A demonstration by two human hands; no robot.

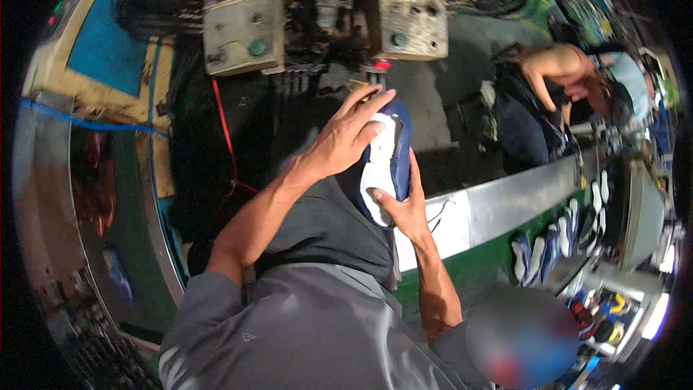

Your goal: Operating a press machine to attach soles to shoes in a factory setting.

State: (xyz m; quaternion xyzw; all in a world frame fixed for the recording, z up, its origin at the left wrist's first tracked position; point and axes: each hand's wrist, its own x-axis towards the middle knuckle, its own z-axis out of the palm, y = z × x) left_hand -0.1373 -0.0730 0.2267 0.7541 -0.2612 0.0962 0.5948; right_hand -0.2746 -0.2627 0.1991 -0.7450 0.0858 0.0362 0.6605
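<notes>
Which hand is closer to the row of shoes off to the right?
Right. The right hand is left of that row of shoes; the left hand is farther left.

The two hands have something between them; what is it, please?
In the head view, a blue-and-white shoe is between the left hand and right hand, touching both.
</notes>
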